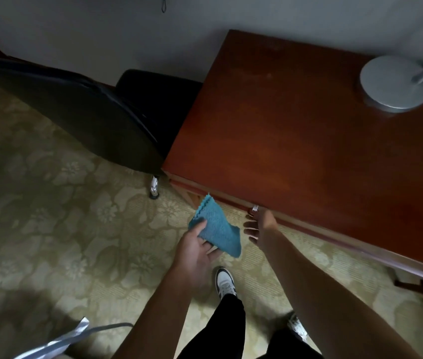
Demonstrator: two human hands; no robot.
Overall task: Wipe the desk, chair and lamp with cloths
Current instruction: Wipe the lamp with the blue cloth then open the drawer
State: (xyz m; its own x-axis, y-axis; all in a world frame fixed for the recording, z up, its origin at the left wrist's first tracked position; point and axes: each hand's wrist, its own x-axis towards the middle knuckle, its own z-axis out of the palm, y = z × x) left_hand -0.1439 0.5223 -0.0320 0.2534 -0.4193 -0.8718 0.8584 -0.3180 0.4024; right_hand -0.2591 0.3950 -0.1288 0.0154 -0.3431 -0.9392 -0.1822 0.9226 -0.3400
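Note:
My left hand (196, 248) holds a blue cloth (218, 229) between thumb and fingers, just below the desk's front left corner. My right hand (259, 224) hangs beside the cloth with relaxed fingers, close under the front edge of the desk and holding nothing. The red-brown wooden desk (308, 130) fills the right side. A lamp's round grey base (395, 84) stands on the desk at the far right, its metal stem leaving the frame. The black chair (88, 110) stands left of the desk, its back toward me.
A patterned beige carpet (62, 203) covers the floor. One chair caster (154, 187) shows near the desk corner. White fabric and a silvery strip lie at the lower left (49, 343). My feet in white-and-black shoes (224, 282) stand below the hands. A wall runs behind.

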